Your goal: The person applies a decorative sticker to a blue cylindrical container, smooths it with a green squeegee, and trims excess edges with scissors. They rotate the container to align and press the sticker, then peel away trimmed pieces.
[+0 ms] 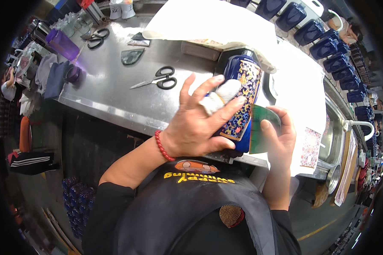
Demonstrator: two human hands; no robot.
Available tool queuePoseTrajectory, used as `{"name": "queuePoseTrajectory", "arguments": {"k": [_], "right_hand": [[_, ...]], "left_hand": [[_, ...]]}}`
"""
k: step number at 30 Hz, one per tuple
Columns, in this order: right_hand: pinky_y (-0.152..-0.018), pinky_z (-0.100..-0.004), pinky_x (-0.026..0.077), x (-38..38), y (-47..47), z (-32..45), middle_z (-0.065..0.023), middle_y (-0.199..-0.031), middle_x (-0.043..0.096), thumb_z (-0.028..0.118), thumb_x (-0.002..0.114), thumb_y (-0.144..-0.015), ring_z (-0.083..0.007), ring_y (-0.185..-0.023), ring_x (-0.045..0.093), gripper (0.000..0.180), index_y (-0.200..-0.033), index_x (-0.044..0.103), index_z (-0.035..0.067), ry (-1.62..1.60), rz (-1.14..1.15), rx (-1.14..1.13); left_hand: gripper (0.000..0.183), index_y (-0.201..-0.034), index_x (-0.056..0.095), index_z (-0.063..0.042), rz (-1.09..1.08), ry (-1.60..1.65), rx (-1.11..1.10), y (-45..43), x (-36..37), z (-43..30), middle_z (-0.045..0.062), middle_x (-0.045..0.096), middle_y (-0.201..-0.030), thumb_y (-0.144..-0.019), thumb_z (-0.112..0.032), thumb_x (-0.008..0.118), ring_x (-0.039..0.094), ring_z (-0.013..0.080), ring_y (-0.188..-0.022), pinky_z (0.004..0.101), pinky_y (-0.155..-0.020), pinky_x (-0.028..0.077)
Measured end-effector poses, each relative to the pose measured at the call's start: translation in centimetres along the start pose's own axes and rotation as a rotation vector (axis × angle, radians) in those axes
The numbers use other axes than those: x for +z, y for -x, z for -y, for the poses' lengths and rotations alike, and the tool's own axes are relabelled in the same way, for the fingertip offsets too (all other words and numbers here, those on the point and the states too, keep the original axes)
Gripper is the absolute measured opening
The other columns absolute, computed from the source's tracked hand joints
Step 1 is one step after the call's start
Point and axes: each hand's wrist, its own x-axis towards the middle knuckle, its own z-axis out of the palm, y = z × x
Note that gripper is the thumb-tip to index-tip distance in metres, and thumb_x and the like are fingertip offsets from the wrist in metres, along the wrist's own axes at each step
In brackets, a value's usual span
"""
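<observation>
A dark blue glazed bottle [233,68] lies tilted before me, its neck away from me. A colourful floral decal [246,83] covers its upper face. My left hand [199,119], with a red bracelet at the wrist, steadies the bottle, the thumb near its base and fingers across its side. White wrapping [221,95] covers one of that hand's fingers. My right hand [282,134] grips a green flat scraper [258,127] between thumb and fingers. The scraper's straight edge is against the right side of the bottle, beside the decal's border.
Black-handled scissors [164,79] and a dark scraper piece [132,56] lie on the steel table [115,86]. A second pair of scissors [98,39] is farther back. White sheets [301,95] cover the right, near a sink [330,140]. Several blue bottles [309,32] line the back.
</observation>
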Motion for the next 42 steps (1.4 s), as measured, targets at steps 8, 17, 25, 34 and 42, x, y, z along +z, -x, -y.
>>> {"name": "queuePoseTrajectory", "arguments": {"k": [8,17,25,34,42], "right_hand": [[-0.083,-0.0259,0.05,-0.2,-0.6,-0.1,-0.0058,-0.102,0.066,0.007,0.069,-0.094,-0.0111,-0.092,0.06,0.026,-0.117,0.061,-0.002,0.151,-0.027,-0.046],[-0.08,-0.0269,0.051,0.0,-0.8,-0.3,-0.0072,-0.097,0.068,0.009,0.067,-0.095,-0.0123,-0.087,0.062,0.026,-0.118,0.061,-0.001,0.158,-0.001,-0.018],[-0.077,-0.0267,0.051,0.1,-0.8,-0.8,-0.0065,-0.095,0.068,0.008,0.065,-0.095,-0.0118,-0.084,0.061,0.025,-0.118,0.061,-0.001,0.116,0.001,0.009],[-0.076,-0.0264,0.051,0.0,-0.9,-0.8,-0.006,-0.095,0.068,0.009,0.066,-0.096,-0.0109,-0.083,0.061,0.026,-0.12,0.06,0.0,0.107,0.017,0.002],[-0.073,-0.0262,0.051,-0.1,-1.0,-0.7,-0.0054,-0.092,0.069,0.008,0.065,-0.096,-0.0101,-0.081,0.061,0.025,-0.12,0.06,0.001,0.11,0.029,0.017]], "left_hand": [[0.103,-0.149,0.046,0.003,0.083,0.004,-0.091,-1.7,-0.1,-0.4,0.025,0.053,-0.144,-0.091,-0.082,0.039,0.04,0.0441,-0.14,0.0678,-0.116,0.01],[0.088,-0.149,0.05,-0.006,0.063,-0.086,-0.162,-4.5,0.9,1.3,0.026,0.053,-0.14,-0.094,-0.075,0.045,0.039,0.0459,-0.137,0.0657,-0.118,0.011],[0.081,-0.146,0.055,-0.009,0.047,-0.199,-0.171,-5.3,1.2,2.4,0.027,0.053,-0.139,-0.096,-0.072,0.044,0.04,0.045,-0.136,0.064,-0.117,0.014],[0.082,-0.149,0.052,-0.008,0.117,-0.181,-0.119,-6.1,1.0,2.2,0.02,0.06,-0.135,-0.098,-0.071,0.041,0.036,0.0396,-0.141,0.0606,-0.119,0.01],[0.081,-0.149,0.053,-0.012,0.117,-0.176,-0.104,-6.5,0.7,2.5,0.016,0.063,-0.134,-0.096,-0.072,0.043,0.038,0.0372,-0.14,0.0604,-0.12,0.009]]}}
